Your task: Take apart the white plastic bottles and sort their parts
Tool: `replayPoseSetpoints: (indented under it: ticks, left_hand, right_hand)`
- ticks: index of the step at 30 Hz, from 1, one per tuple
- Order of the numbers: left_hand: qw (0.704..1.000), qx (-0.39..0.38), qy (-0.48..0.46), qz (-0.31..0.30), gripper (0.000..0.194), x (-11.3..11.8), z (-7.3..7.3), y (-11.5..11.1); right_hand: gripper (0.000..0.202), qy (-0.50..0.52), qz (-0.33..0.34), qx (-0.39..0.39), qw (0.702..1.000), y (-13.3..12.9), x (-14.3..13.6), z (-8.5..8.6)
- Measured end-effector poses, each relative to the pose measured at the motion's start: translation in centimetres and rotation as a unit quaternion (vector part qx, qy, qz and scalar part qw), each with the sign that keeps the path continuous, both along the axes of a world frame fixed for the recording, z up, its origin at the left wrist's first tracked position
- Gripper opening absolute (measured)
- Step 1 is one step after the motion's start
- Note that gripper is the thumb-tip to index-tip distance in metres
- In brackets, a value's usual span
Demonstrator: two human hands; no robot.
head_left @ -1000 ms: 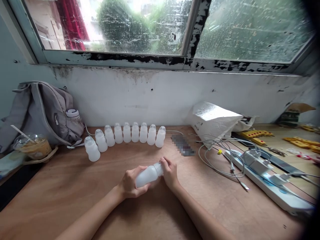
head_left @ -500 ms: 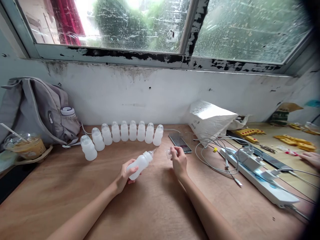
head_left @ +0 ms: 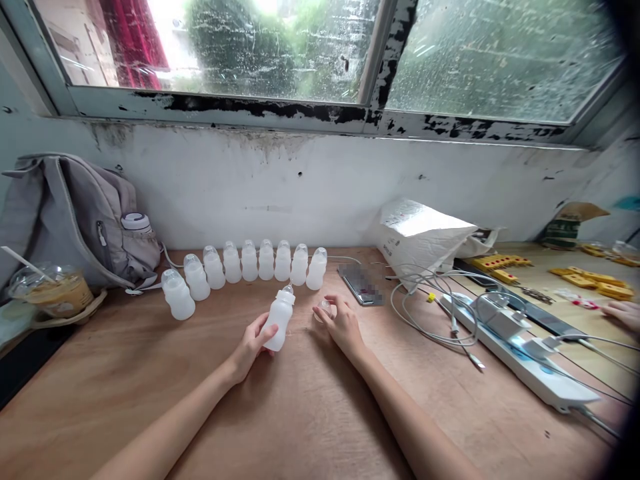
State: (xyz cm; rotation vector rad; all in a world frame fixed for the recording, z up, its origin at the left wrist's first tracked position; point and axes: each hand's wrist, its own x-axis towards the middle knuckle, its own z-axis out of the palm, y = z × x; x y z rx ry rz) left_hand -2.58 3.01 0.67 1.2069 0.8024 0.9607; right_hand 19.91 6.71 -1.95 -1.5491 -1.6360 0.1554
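My left hand (head_left: 254, 347) is wrapped round a frosted white baby bottle (head_left: 280, 320), tilted slightly, with its clear nipple uncovered at the top. To the right, my right hand (head_left: 341, 323) pinches a small clear cap (head_left: 325, 309) between thumb and fingers, low over the table. Cap and bottle are apart. Behind them several similar bottles (head_left: 249, 261) stand upright in a curved row, each with a clear top. The nearest of these on the left is a bottle (head_left: 177, 295) in front of the backpack.
A grey backpack (head_left: 75, 220) and an iced drink (head_left: 53, 293) are at the left. A phone (head_left: 361, 285), a white bag (head_left: 420, 237), loose cables and a power strip (head_left: 520, 353) lie to the right. Another person's hand (head_left: 623, 313) shows at the far right edge.
The held bottle has turned more upright. My right hand has moved left and slightly down with the cap, and its fingers have changed position.
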Motion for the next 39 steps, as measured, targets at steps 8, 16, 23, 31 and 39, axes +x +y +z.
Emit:
replayPoseSetpoints:
  ticks: [8,16,23,31,39]
  left_hand:
    - [0.954,0.206,0.219,0.013,0.041,0.0,-0.1,-0.6]
    - [0.808,0.421,0.401,0.093,0.057,0.5,-1.9,-1.9]
    - [0.833,0.443,0.332,0.021,0.054,-0.1,-1.4,-1.6]
    - [0.875,0.357,0.327,-0.020,0.048,-0.5,-0.4,-1.4]
    - [0.896,0.322,0.304,-0.034,0.046,-0.4,-0.2,-1.2]
  right_hand:
    - [0.029,0.233,0.112,-0.042,0.965,-3.0,-3.1,3.4]
    - [0.033,0.293,0.133,-0.107,0.941,-4.2,-6.0,2.9]
    - [0.034,0.291,0.098,-0.080,0.948,-5.0,-6.4,3.2]
    - [0.038,0.360,0.121,-0.105,0.919,-5.0,-6.6,3.0]
    - [0.038,0.377,0.120,-0.121,0.910,-5.1,-6.5,2.6]
